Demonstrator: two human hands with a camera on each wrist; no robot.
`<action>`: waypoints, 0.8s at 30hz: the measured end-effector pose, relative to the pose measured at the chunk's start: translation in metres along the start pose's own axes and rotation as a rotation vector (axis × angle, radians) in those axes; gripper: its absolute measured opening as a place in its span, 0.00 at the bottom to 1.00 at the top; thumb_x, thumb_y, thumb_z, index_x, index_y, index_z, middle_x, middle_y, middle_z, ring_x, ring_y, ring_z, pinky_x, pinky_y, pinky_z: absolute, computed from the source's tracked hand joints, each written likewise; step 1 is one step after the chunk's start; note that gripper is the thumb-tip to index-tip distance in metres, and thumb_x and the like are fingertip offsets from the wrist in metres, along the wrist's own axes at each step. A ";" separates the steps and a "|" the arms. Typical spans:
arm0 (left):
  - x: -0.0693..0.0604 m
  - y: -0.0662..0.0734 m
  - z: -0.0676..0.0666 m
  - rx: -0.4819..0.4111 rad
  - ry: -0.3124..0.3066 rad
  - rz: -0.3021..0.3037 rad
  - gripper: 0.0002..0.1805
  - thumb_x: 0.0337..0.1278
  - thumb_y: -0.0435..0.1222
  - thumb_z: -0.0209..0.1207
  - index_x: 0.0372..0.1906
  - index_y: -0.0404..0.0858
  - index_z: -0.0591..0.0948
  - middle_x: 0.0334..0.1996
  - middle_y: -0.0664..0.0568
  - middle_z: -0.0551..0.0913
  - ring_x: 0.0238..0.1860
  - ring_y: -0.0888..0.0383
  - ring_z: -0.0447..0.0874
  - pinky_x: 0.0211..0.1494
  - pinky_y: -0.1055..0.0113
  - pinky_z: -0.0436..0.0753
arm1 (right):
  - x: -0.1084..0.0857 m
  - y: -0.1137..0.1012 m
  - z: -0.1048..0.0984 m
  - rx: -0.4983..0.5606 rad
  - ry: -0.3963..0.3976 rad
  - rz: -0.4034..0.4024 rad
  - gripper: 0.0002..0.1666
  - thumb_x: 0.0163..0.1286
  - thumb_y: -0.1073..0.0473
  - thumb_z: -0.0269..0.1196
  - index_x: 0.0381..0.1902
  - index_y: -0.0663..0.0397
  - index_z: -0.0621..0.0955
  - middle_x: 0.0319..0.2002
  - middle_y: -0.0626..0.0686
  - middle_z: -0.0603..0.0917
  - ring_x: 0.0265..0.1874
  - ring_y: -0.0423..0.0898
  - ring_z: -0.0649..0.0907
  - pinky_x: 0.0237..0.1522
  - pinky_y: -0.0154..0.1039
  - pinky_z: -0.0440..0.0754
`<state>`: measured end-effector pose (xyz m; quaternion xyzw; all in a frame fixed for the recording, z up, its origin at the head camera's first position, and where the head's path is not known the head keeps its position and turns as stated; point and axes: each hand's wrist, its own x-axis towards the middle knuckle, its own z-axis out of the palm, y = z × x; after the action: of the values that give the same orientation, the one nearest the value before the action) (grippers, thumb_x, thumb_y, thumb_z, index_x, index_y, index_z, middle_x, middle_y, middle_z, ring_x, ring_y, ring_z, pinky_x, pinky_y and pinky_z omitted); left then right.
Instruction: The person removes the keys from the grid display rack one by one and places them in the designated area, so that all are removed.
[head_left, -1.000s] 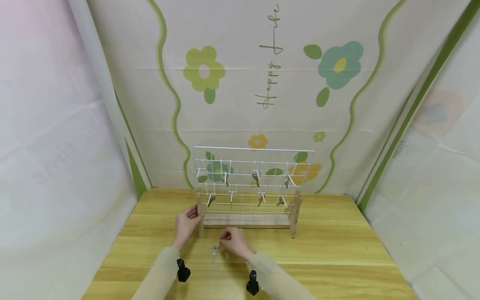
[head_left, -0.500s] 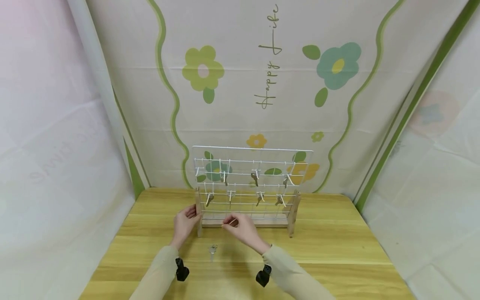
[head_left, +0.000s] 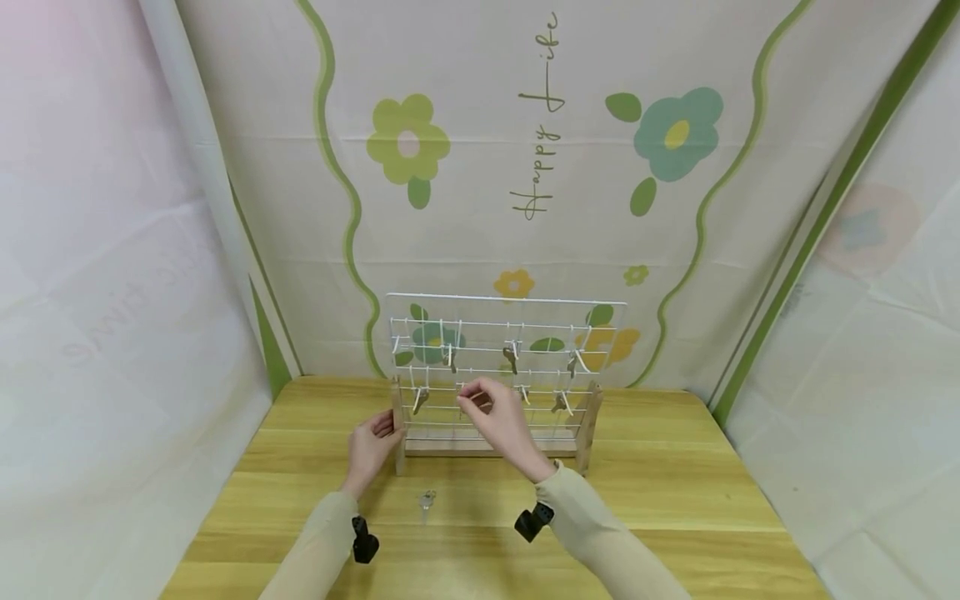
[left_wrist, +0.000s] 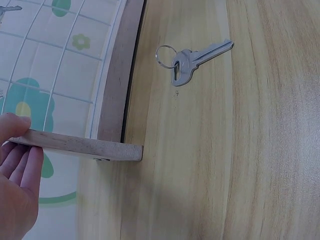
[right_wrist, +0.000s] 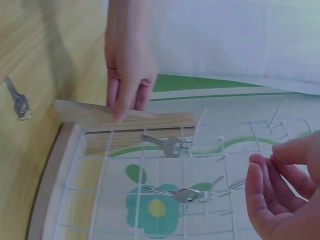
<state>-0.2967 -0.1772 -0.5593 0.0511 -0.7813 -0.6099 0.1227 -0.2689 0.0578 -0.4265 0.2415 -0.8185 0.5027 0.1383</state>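
Observation:
A white wire rack [head_left: 592,303] stands on wooden feet, with several keys on its hooks. My left hand [head_left: 369,450] grips the rack's left foot [left_wrist: 75,143], thumb on one face and fingers behind. In front of the rack, my right hand [head_left: 504,417] is raised near the lower hooks at left, thumb and forefinger tips together. What lies between those tips is hidden; a key blade [right_wrist: 237,184] shows beside them in the right wrist view, held or hung I cannot tell. One silver key [left_wrist: 185,65] with a ring lies on the table before the rack.
The wood-grain table [head_left: 675,500] extends around the rack. Pale fabric with printed flowers [head_left: 408,142] hangs behind it, and more fabric closes in both sides. The empty upper-left hook [head_left: 398,343] juts toward me.
My right hand has risen from beside the key on the table to the front of the lower hooks, moving slightly right. My left hand keeps its grip on the foot.

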 end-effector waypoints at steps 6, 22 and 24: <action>0.001 0.000 -0.001 0.004 -0.001 0.012 0.25 0.55 0.23 0.65 0.59 0.21 0.77 0.55 0.26 0.81 0.56 0.34 0.82 0.54 0.63 0.88 | 0.018 -0.004 0.005 0.028 0.125 -0.025 0.06 0.69 0.64 0.64 0.41 0.61 0.84 0.38 0.54 0.87 0.34 0.47 0.87 0.35 0.28 0.87; 0.001 -0.001 -0.001 0.004 -0.004 -0.016 0.25 0.54 0.25 0.67 0.59 0.24 0.78 0.55 0.29 0.82 0.56 0.38 0.83 0.54 0.65 0.88 | 0.046 0.001 0.021 -0.029 0.276 -0.089 0.11 0.66 0.68 0.65 0.47 0.63 0.84 0.39 0.57 0.87 0.32 0.49 0.87 0.34 0.29 0.88; 0.001 -0.001 -0.001 -0.005 -0.001 -0.013 0.25 0.55 0.25 0.66 0.59 0.23 0.78 0.55 0.29 0.82 0.56 0.37 0.83 0.54 0.65 0.88 | 0.048 0.000 0.022 -0.044 0.274 -0.111 0.12 0.67 0.68 0.64 0.48 0.63 0.84 0.39 0.57 0.86 0.32 0.49 0.87 0.34 0.29 0.88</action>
<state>-0.2977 -0.1789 -0.5596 0.0554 -0.7796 -0.6125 0.1186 -0.3093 0.0263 -0.4141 0.2126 -0.7882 0.5042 0.2817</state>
